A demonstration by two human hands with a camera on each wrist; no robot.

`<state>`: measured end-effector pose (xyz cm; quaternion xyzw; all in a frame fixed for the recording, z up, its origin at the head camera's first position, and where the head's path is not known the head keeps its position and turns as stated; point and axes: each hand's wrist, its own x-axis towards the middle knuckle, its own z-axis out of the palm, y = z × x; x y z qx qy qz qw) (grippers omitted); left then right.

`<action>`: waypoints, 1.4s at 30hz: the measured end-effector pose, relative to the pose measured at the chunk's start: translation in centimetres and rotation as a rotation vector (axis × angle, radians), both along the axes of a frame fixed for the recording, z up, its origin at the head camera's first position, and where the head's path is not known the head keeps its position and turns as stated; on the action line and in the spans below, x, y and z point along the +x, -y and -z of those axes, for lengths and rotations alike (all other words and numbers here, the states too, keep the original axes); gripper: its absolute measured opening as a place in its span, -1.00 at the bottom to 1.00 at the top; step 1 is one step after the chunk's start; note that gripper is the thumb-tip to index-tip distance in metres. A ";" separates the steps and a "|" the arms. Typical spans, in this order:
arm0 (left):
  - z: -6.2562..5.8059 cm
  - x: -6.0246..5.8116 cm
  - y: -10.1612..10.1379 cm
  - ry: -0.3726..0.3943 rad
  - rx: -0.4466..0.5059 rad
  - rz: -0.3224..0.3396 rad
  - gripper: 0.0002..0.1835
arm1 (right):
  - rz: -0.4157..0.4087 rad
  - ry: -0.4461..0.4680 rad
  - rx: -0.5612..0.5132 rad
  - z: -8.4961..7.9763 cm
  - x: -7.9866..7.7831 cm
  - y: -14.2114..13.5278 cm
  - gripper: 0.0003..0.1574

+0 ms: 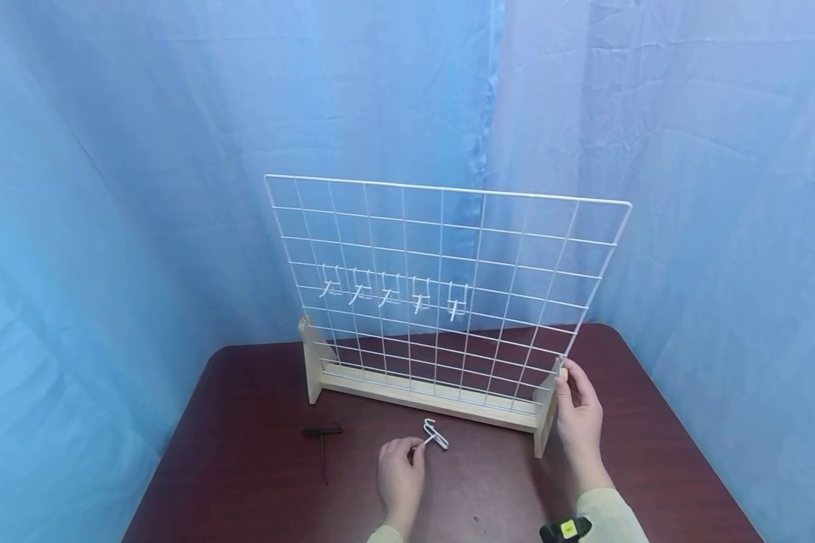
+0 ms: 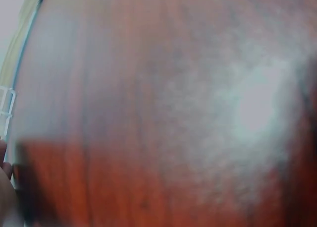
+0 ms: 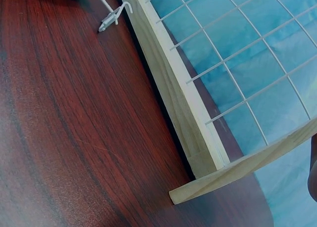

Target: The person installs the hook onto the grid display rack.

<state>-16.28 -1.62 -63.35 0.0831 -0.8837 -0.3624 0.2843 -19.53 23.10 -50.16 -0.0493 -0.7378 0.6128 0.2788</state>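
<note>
In the head view my left hand (image 1: 401, 475) pinches a white wire hook (image 1: 436, 434) by its prong, just above the table in front of the stand. The hook (image 2: 7, 108) also shows at the left edge of the left wrist view and the top of the right wrist view. My right hand (image 1: 582, 422) grips the right upright of the wooden stand (image 1: 546, 411), thumb in front, fingers partly hidden behind it. A white wire grid (image 1: 441, 226) stands in the wooden base (image 1: 407, 392). Several white hooks (image 1: 389, 290) hang in a row on its left and middle part.
A dark T-shaped item (image 1: 322, 432) lies on the dark red table (image 1: 258, 467) left of my left hand. Blue curtains (image 1: 176, 151) surround the table at the back and sides. A black band (image 1: 565, 529) with a yellow mark is on my right wrist.
</note>
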 end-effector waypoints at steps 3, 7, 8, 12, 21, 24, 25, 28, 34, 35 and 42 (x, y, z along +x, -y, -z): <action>-0.3 0.0 0.1 0.054 0.051 -0.006 -0.90 | -0.001 -0.002 0.000 0.0 0.0 0.0 -0.55; -0.6 -0.1 0.3 0.119 0.120 -0.029 -0.90 | -0.006 0.000 -0.002 0.0 0.0 0.0 -0.55; -0.7 -0.1 0.3 0.131 0.133 -0.035 -0.90 | -0.006 0.001 -0.001 0.0 0.0 0.0 -0.55; -1.1 -0.1 0.4 0.157 0.188 -0.050 -0.89 | -0.008 -0.003 -0.003 0.0 0.0 0.0 -0.55; -1.7 -0.2 0.4 0.177 0.244 -0.061 -0.88 | -0.010 -0.011 -0.026 0.0 -0.1 0.0 -0.55; -2.0 -0.4 0.3 0.184 0.255 -0.066 -0.89 | -0.010 -0.012 -0.027 0.1 -0.1 0.0 -0.55; -2.2 -0.4 0.3 0.173 0.260 -0.065 -0.88 | -0.009 -0.013 -0.025 0.1 -0.1 0.0 -0.55; -2.8 -0.6 0.4 0.155 0.288 -0.068 -0.88 | -0.010 -0.018 -0.023 0.1 -0.1 -0.1 -0.56; -4.2 -1.0 0.9 0.101 0.328 -0.069 -0.87 | -0.014 -0.019 -0.020 0.1 -0.2 -0.1 -0.55; -4.4 -1.1 1.0 0.084 0.325 -0.071 -0.87 | -0.014 -0.018 -0.018 0.0 -0.1 0.0 -0.56; -5.7 -1.9 1.8 0.002 0.330 -0.090 -0.85 | -0.016 -0.033 -0.025 -0.1 0.0 0.0 -0.56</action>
